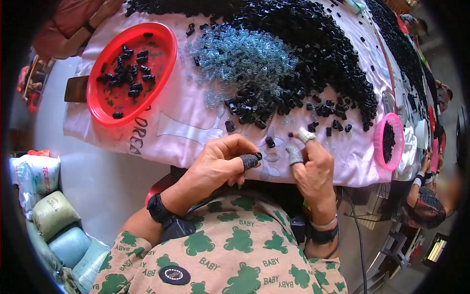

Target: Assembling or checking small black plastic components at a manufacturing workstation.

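Red tray (164,36) with black caps lying upper left on counter (186,122). Left hand (220,164), lower centre, grip being pinched on small black cap (258,156). Right hand (313,164), just right, fingers part curled, nothing seen being grasped. Black cap pile (313,44) being spread across top; pink bowl (378,142) at right.

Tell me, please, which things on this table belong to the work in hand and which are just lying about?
In use:
left hand, pinching a small black part
right hand, fingers sleeved
black parts heap
springs pile
red tray holding some black parts

Lying about:
pink bowl
sacks on the floor
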A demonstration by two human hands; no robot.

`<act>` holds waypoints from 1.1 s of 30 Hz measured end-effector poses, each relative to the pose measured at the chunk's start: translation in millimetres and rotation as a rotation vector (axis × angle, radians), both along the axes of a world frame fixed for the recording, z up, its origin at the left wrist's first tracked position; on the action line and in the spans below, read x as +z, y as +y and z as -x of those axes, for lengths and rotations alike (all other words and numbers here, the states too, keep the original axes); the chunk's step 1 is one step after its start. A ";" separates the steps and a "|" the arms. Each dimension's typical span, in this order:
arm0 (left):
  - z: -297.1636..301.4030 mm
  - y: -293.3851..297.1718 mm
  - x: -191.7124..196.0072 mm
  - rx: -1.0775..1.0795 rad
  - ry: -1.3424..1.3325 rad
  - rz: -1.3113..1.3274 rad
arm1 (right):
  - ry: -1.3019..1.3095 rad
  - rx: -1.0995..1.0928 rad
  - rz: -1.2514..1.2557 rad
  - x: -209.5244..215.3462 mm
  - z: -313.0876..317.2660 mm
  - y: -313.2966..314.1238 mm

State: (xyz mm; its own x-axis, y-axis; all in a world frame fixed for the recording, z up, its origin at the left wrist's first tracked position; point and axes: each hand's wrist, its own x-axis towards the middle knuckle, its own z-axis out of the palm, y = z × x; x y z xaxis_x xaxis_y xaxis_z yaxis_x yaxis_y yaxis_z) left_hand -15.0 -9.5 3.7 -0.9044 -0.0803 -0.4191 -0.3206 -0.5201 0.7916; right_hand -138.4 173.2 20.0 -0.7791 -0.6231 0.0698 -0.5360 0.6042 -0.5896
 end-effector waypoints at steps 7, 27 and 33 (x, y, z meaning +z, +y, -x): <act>1.6 -0.1 2.2 -0.004 -0.004 -0.003 | 0.078 -0.116 0.077 -7.9 -6.5 18.6; 1.5 0.3 3.2 -0.016 -0.008 0.044 | 0.273 -0.019 -0.047 -14.1 -5.2 2.8; -0.4 -0.8 -1.2 -0.015 0.025 0.021 | 0.326 0.021 -0.122 -8.2 -1.3 3.0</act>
